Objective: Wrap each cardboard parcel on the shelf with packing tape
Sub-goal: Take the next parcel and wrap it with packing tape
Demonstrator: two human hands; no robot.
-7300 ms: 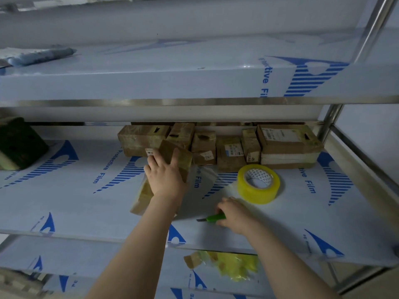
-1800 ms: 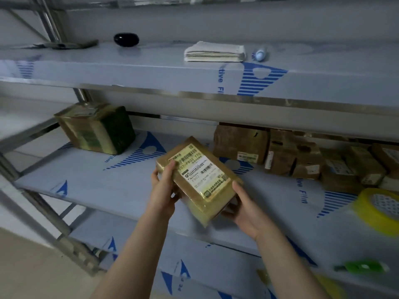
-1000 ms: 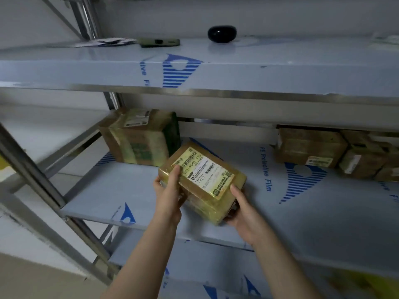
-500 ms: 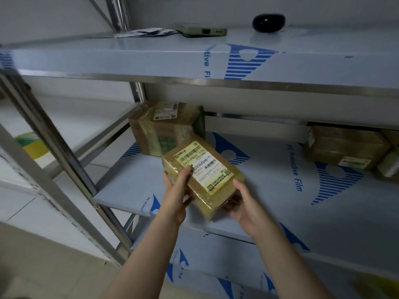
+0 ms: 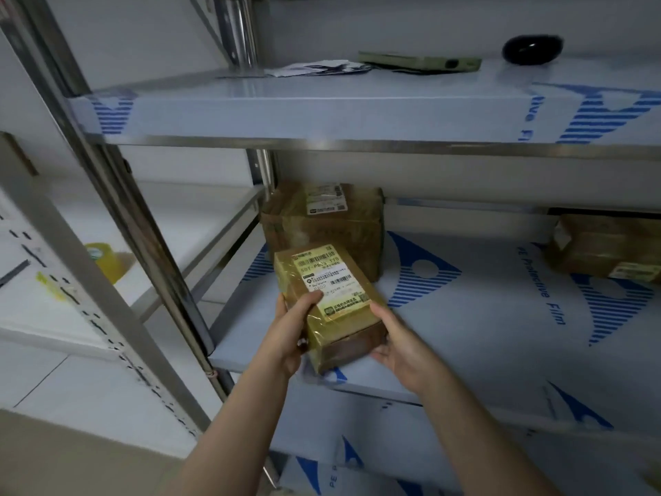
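Note:
I hold a small tape-wrapped cardboard parcel (image 5: 329, 298) with a white barcode label on top, just above the left end of the middle shelf (image 5: 483, 338). My left hand (image 5: 289, 331) grips its left side, thumb on the label edge. My right hand (image 5: 397, 338) cups its right near corner from below. A bigger taped parcel (image 5: 325, 227) stands right behind it at the shelf's back left. Another brown parcel (image 5: 604, 248) lies at the far right. The tape roll used earlier is out of view.
Steel uprights (image 5: 118, 223) rise just left of the shelf. The upper shelf (image 5: 322, 109) carries papers, a flat green box (image 5: 418, 60) and a black rounded object (image 5: 531, 48). A yellow tape roll (image 5: 105, 261) sits on a neighbouring rack at left.
The knife was put down and the parcel taken in both hands. I carried it leftward along the shelf; now it is lower and close in front of the big parcel.

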